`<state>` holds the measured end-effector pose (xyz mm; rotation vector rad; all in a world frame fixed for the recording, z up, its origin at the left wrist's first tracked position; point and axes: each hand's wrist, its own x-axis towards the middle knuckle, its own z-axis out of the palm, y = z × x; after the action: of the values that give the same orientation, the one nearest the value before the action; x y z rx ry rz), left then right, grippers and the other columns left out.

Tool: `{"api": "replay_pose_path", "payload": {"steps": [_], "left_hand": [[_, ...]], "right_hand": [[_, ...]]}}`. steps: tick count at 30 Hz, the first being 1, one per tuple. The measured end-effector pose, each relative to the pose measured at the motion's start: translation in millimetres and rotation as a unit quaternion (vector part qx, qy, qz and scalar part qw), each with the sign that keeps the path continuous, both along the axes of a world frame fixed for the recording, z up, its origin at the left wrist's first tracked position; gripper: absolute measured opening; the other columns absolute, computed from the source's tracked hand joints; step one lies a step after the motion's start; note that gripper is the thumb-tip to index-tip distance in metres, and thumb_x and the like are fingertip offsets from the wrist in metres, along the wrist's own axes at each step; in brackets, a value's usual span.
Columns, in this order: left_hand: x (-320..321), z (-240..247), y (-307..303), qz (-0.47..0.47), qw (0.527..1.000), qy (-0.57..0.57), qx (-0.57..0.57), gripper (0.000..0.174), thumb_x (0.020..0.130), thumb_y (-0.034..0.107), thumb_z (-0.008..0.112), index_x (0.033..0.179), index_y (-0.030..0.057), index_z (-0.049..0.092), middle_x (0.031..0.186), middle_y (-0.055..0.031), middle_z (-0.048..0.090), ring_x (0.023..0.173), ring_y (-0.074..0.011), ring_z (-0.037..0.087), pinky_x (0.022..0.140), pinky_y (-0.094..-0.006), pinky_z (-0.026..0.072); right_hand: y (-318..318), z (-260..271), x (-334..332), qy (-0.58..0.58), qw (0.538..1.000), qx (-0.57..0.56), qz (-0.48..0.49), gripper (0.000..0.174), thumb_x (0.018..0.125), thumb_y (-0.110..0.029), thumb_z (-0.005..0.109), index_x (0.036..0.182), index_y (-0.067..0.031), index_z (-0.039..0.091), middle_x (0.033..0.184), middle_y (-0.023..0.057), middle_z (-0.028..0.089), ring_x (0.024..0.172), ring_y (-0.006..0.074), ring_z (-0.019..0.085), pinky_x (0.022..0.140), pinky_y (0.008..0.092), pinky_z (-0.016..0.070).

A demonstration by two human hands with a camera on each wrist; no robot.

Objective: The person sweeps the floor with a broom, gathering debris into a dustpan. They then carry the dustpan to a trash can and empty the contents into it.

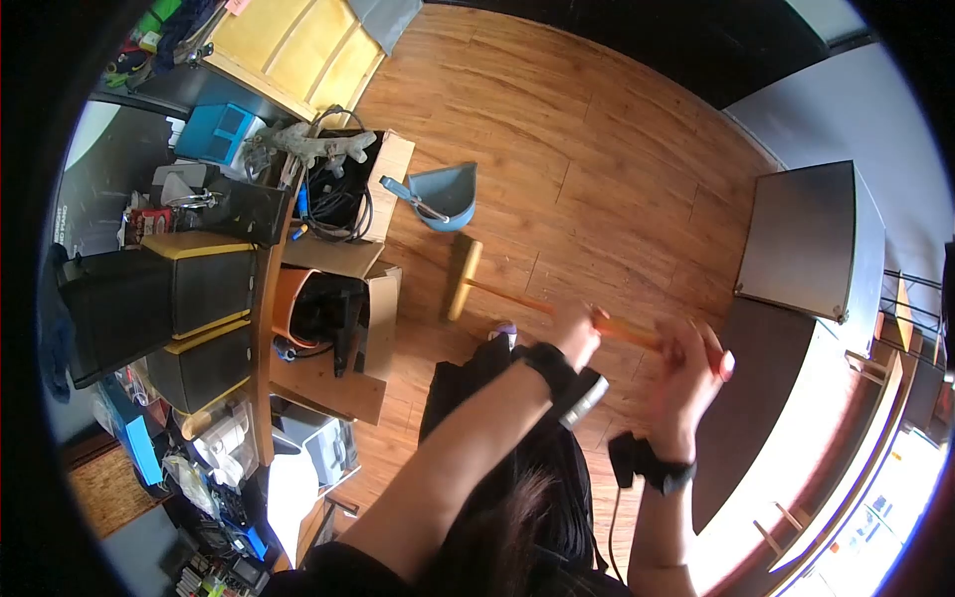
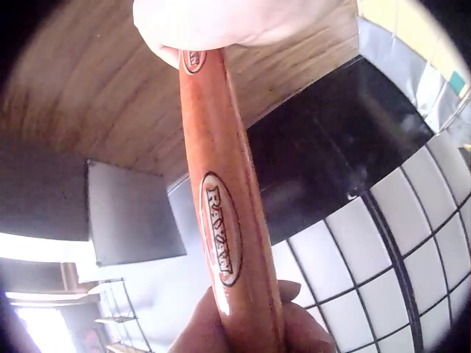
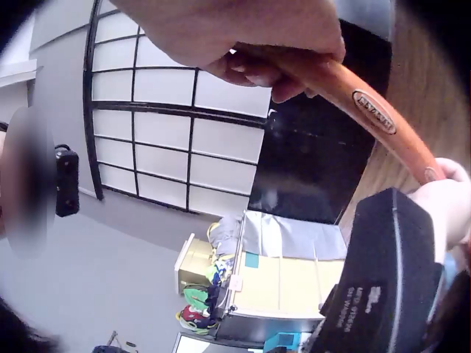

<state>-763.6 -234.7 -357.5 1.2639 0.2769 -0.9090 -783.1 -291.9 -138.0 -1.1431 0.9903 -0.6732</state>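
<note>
Both hands hold the long orange handle point(image 1: 627, 331) of a T-shaped tool. Its yellow bar-shaped head point(image 1: 465, 282) is low over the wooden floor, beside a dark shadow; no bristles show. My left hand point(image 1: 577, 336) grips partway along the handle, and my right hand point(image 1: 689, 366) holds it near the rounded end. In the left wrist view, an oval printed label point(image 2: 221, 228) lies on the handle between the hands. The right wrist view shows my right fingers curled round the handle. A blue-grey dustpan point(image 1: 448, 194) stands on the floor just beyond the tool's head.
Open cardboard boxes point(image 1: 383, 328) with cables and dark items stand left of the tool. Behind them runs a cluttered workbench point(image 1: 264, 348). A grey cabinet point(image 1: 796, 239) is at the right. Small bits lie on the floor point(image 1: 527, 259), and a shoe point(image 1: 504, 331) shows below the handle.
</note>
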Motion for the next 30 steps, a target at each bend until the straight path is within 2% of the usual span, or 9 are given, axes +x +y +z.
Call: {"api": "replay_pose_path", "payload": {"steps": [2,12,15,16,18,19,21,26,30], "left_hand": [[-29,18,-45,0.313,0.838,0.443,-0.055,0.01,0.073,0.007,0.036,0.074,0.0011,0.044,0.052,-0.0101,0.045,0.039,-0.0217,0.045,0.037,-0.0316,0.0366],[-89,117,-35,0.223,0.889,0.4,-0.033,0.012,0.078,0.004,0.034,0.066,0.0028,0.036,0.056,-0.0101,0.04,0.049,-0.0223,0.047,0.045,-0.0344,0.0438],[-67,72,3,0.334,0.882,0.33,-0.041,0.011,0.078,0.006,0.033,0.068,0.0054,0.038,0.056,-0.0101,0.042,0.048,-0.0224,0.047,0.046,-0.0363,0.0421],[-57,37,20,0.334,0.893,0.293,-0.075,0.01,0.078,0.008,0.036,0.07,0.0062,0.04,0.059,-0.0088,0.044,0.05,-0.0224,0.047,0.05,-0.0354,0.0431],[-36,-28,59,-0.049,0.992,-0.111,0.035,0.009,0.079,0.009,0.037,0.073,0.0065,0.042,0.063,-0.0065,0.045,0.056,-0.0194,0.047,0.056,-0.0319,0.0433],[-25,-61,79,-0.122,0.938,-0.312,0.091,0.009,0.08,0.01,0.038,0.074,0.0066,0.043,0.064,-0.0053,0.045,0.059,-0.018,0.046,0.059,-0.0301,0.0435],[5,-107,73,0.186,0.967,0.171,-0.028,0.009,0.074,0.005,0.041,0.066,0.005,0.044,0.061,-0.007,0.046,0.057,-0.0175,0.047,0.056,-0.0294,0.0424],[-37,10,15,-0.441,0.865,-0.156,0.18,0.004,0.072,0.001,0.041,0.071,0.0047,0.042,0.064,-0.0032,0.044,0.06,-0.0147,0.044,0.055,-0.0261,0.0394],[-141,3,-48,-0.259,0.961,0.02,0.095,0.005,0.072,-0.002,0.038,0.074,0.0027,0.037,0.065,-0.0076,0.04,0.058,-0.0169,0.043,0.051,-0.0278,0.0395]], "right_hand": [[-5,16,-33,0.04,0.998,-0.042,-0.023,0.007,0.066,0.002,0.048,0.063,0.0017,0.055,0.06,0.0062,0.053,0.049,0.007,0.04,0.045,0.0179,0.0294],[-35,38,-140,-0.178,0.982,-0.025,0.064,0.01,0.061,0.002,0.047,0.053,-0.004,0.045,0.056,0.0049,0.048,0.052,0.0125,0.043,0.052,0.0232,0.0361],[-27,-11,-124,0.1,0.863,-0.443,0.223,0.003,0.061,0.002,0.051,0.059,0.0001,0.052,0.069,0.008,0.056,0.066,0.0149,0.053,0.057,0.0244,0.0407],[-18,-28,-109,0.029,0.958,-0.18,0.22,0.005,0.062,0.003,0.052,0.058,0.0003,0.052,0.066,0.0067,0.055,0.06,0.0134,0.051,0.054,0.0236,0.0394],[3,-65,-76,-0.082,0.982,0.137,0.103,0.008,0.064,0.003,0.053,0.056,0.0007,0.051,0.059,0.0036,0.051,0.051,0.0102,0.045,0.048,0.0222,0.0358],[8,-72,-60,0.02,0.977,-0.055,0.205,0.012,0.065,0.001,0.052,0.054,0.0004,0.048,0.055,0.0021,0.049,0.051,0.0093,0.045,0.047,0.0207,0.0341],[7,-91,-43,-0.03,0.979,0.081,0.185,0.014,0.067,0.0,0.051,0.054,-0.0016,0.046,0.054,0.0031,0.047,0.052,0.0096,0.044,0.049,0.0211,0.0343],[-16,-53,-113,0.068,0.994,0.009,0.089,0.014,0.069,0.001,0.049,0.055,-0.0011,0.046,0.056,0.0036,0.049,0.054,0.0094,0.045,0.051,0.0204,0.0348],[-34,-13,-200,0.043,0.997,-0.006,-0.064,0.015,0.073,0.0,0.049,0.058,0.0,0.048,0.062,0.0039,0.052,0.054,0.0071,0.043,0.049,0.02,0.0338]]}}
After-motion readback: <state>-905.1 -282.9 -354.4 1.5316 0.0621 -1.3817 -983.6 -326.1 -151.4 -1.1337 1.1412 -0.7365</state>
